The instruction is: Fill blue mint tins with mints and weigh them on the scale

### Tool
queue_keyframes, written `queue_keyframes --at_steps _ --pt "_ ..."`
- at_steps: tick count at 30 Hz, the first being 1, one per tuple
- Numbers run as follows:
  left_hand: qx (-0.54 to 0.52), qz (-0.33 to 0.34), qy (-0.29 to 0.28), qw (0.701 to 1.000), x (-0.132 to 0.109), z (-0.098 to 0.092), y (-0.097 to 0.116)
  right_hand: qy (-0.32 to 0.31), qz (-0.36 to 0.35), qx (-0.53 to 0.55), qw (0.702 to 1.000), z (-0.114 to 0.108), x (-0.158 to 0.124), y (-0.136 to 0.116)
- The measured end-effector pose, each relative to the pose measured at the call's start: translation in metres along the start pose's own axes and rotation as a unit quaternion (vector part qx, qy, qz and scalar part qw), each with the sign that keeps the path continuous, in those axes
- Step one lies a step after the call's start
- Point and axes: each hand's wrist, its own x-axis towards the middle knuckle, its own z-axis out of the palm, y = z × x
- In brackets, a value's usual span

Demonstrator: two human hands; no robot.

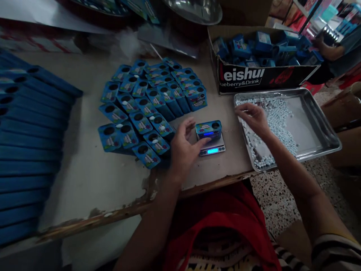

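A small blue candy box [208, 130] with a round hole in its top stands on a compact digital scale [213, 151], whose display glows blue. My left hand [184, 145] is at the left side of that box, fingers apart, with the thumb reaching along its lower front. Whether the thumb touches the box I cannot tell. Over the left rim of a metal tray [313, 120] is my right hand [254, 118], its fingertips drawn together; what they hold, if anything, is too small to see. Small pale candies [278, 130] lie spread across the tray's left part.
Several blue boxes [143, 99] stand grouped left of the scale, some with white pieces at their holes. More blue boxes [31, 150] line the far left. A black carton [270, 77] of boxes sits behind the tray. Another person's arm [329, 51] shows at right.
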Motion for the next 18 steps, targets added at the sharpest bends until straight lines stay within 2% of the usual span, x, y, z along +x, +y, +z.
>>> queue_keyframes --at_steps 2,4,6,8,12,15,18 --pt "0.054 0.048 0.022 0.997 -0.012 -0.011 0.01 -0.048 0.005 -0.158 0.986 -0.021 0.001 0.019" --pt "0.11 0.085 0.031 0.99 -0.024 -0.024 0.022 -0.148 0.005 -0.262 0.954 -0.033 0.004 0.037" --pt "0.155 0.118 0.037 0.98 -0.035 -0.035 0.033 -0.224 0.016 -0.293 0.929 -0.038 0.009 0.052" --pt "0.194 0.148 0.048 0.969 -0.045 -0.045 0.04 -0.258 0.014 -0.287 0.922 -0.042 0.012 0.065" --pt "0.233 0.179 0.054 0.954 -0.062 -0.059 0.042 -0.238 -0.058 -0.279 0.928 -0.052 0.012 0.083" --pt "0.241 0.189 0.048 0.951 -0.073 -0.062 0.038 -0.216 -0.103 -0.349 0.906 -0.049 0.002 0.086" --pt "0.254 0.208 0.038 0.944 -0.078 -0.06 0.032 -0.203 -0.089 -0.413 0.883 -0.035 -0.007 0.08"
